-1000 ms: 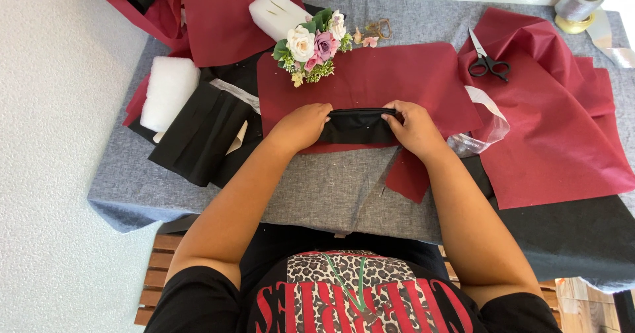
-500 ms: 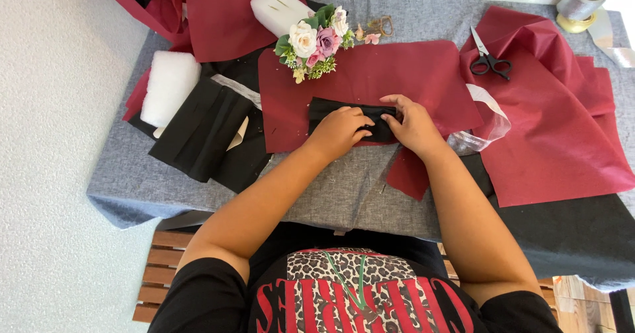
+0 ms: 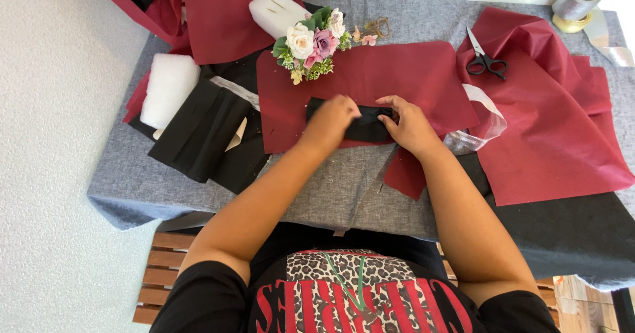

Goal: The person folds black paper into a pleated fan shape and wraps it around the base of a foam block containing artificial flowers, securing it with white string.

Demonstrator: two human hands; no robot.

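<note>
**Both hands on a folded black strip**

Head view. Left hand (image 3: pixel 333 118) and right hand (image 3: pixel 409 123) both pinch a folded black paper strip (image 3: pixel 366 126), fingers curled over it from either end. Strip lies on a dark red sheet (image 3: pixel 397 75), mid-table. Small flower bunch (image 3: pixel 311 45) just beyond, far side. Scissors (image 3: pixel 485 60) far right on more red paper. White foam block (image 3: pixel 167 88) and pleated black paper (image 3: pixel 198 131) lie left. Ribbon spool (image 3: pixel 574 5) at far right corner of the grey table (image 3: pixel 132 181).
</note>
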